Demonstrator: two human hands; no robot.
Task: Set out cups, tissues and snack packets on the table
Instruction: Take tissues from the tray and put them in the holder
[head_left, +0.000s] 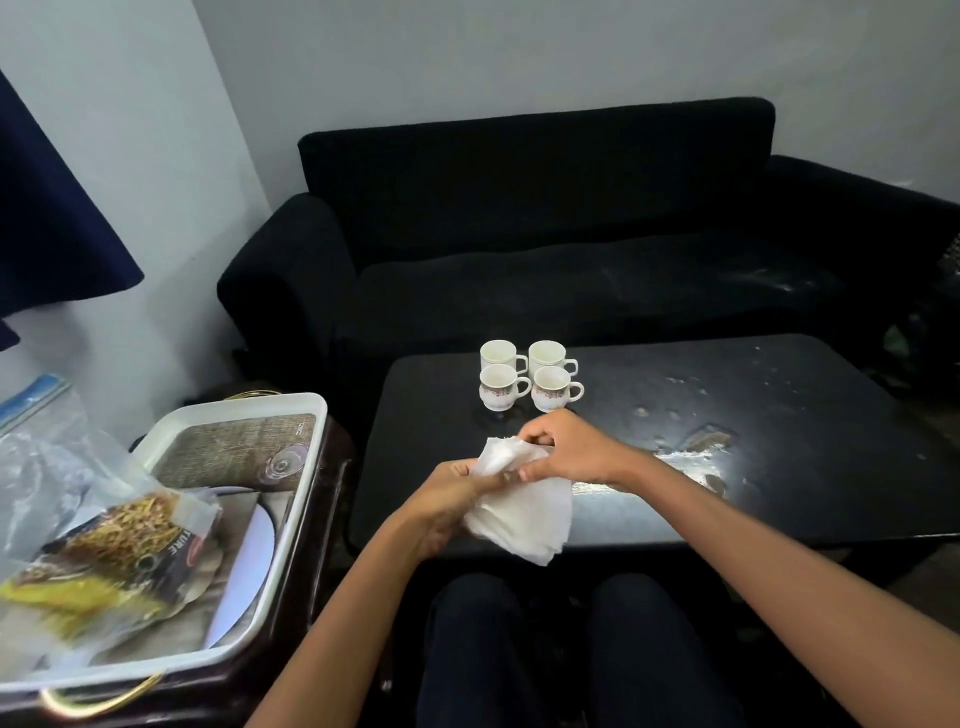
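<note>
A: Where are the tissues (524, 512) right now?

B: Off the table (779, 415), held up between both hands just above its near edge, in front of the person's knees. The left hand (447, 506) grips the stack from the left side, fingers curled round its lower half. The right hand (563, 447) comes over from above and pinches the top corner, where one sheet is lifting away.

A: So which way does the stack run?

B: Its long side slants from upper left, at the pinched corner, down to lower right, where the loose end hangs free. The right hand's fingers are at the upper end; the free end points back toward the person.

A: And the spot for it?

B: The four cups (530, 376) already stand in a tight square further out on the table, just beyond the right hand. Bare tabletop lies straight below and to the right of the tissues. I'd judge the right hand is nearer that space, so it likely peels or carries the sheet there while the left keeps the rest.

A: The snacks?

B: The snack packets (124, 556) lie in the white tray (291, 525) on the left, well apart from both hands, beside a clear plastic bag (47, 457). The left hand is the closer one to them. That step looks not yet begun.
</note>
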